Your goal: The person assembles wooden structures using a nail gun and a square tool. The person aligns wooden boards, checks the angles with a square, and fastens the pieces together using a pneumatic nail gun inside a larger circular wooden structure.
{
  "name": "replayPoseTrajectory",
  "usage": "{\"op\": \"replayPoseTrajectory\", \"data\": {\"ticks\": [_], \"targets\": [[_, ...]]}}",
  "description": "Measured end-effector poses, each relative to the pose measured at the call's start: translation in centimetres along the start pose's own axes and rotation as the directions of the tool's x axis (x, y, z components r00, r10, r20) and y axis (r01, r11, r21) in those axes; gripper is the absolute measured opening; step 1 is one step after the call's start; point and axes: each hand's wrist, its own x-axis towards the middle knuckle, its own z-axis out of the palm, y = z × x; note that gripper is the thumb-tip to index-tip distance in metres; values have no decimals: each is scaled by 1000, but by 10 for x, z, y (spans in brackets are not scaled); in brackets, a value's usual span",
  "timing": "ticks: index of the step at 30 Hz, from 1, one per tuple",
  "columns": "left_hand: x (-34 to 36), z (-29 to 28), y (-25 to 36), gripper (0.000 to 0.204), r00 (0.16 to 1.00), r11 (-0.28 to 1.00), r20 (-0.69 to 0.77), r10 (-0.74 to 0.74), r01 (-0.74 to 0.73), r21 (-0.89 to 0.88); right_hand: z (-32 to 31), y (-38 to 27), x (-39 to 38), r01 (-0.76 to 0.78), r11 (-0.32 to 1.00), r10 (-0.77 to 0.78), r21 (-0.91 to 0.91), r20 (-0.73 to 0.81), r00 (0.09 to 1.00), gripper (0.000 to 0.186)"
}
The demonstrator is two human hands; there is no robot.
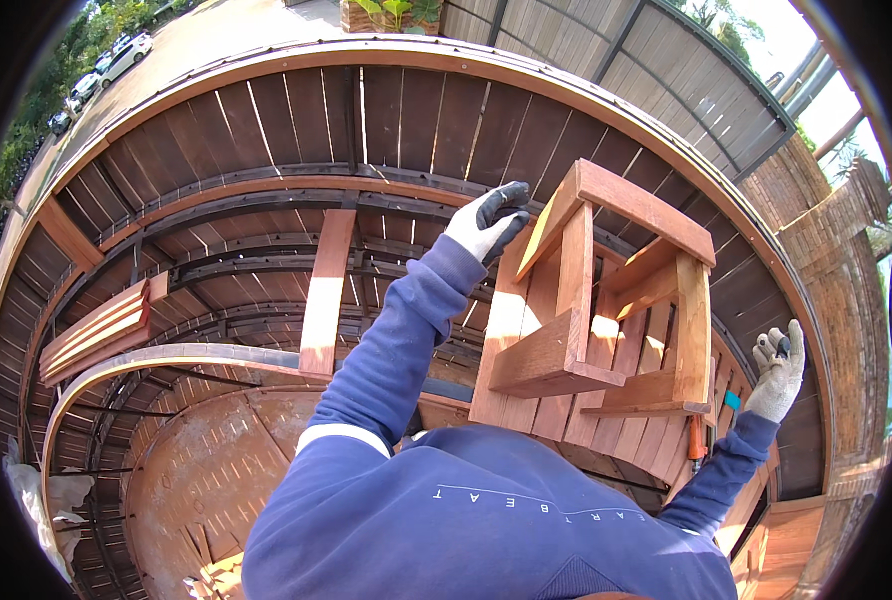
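While we lean in over the curved fence, our left hand [491, 222] in its black-palmed glove wraps around the top left corner of the wooden frame [606, 310], fingers curled onto the rail, so it's gripping the frame. That grip looks like it's there to keep the piece steady and upright against the slats [526, 400] below it. The frame is a boxy thing of reddish boards, sitting on top of the slatted section just right of centre, tilted a bit toward us.

Our right hand [778, 372] is off to the right, well apart from the frame, palm open and fingers spread, holding nothing as far as we can see. Probably just out for balance. An orange-handled tool [697, 440] hangs just below the frame's right post, near that arm, handy but untouched.

Further left, a loose plank [326, 290] lies across the dark curved rails [246, 200], and a stack of boards [96, 330] rests at the far left.
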Motion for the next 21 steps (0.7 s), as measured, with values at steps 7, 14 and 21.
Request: {"op": "replayPoseTrajectory", "data": {"ticks": [7,14,21], "targets": [[12,-14,1,62,992,997,113,-64,58,55,-11,26,-75,-261,965,254,2,-237,938,50],[60,-13,-1,95,950,983,306,-61,4,184,-6,-25,-57,1,992,4,-127,45,999,65],[91,-8,-11,104,897,980,439,-47,-43,192,74,-95,-13,358,776,-109,-520,447,888,84]]}}
